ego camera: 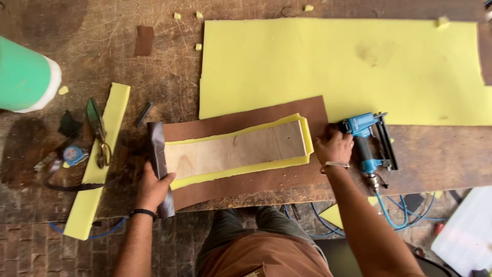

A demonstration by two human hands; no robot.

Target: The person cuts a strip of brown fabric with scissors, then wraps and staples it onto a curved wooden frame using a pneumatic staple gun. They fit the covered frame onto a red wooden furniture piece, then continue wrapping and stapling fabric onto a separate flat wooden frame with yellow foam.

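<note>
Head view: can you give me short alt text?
Left hand folds brown leather over the end of a foam-backed board; right hand presses the leather's other end beside a blue stapler on a worn bench.

A worker at the scarred wooden workbench [61, 169] wears a black band at the left hand [154, 189], a metal bracelet at the right hand [334, 149], bare forearms, brown apron, grey-green trousers.

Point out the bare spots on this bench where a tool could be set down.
Bare wood lies along the top left, between the green cylinder and the big yellow foam sheet, and right of the blue staple gun. It is crowded around the scissors, the tape measure and the foam strip, near the left hand.
</note>
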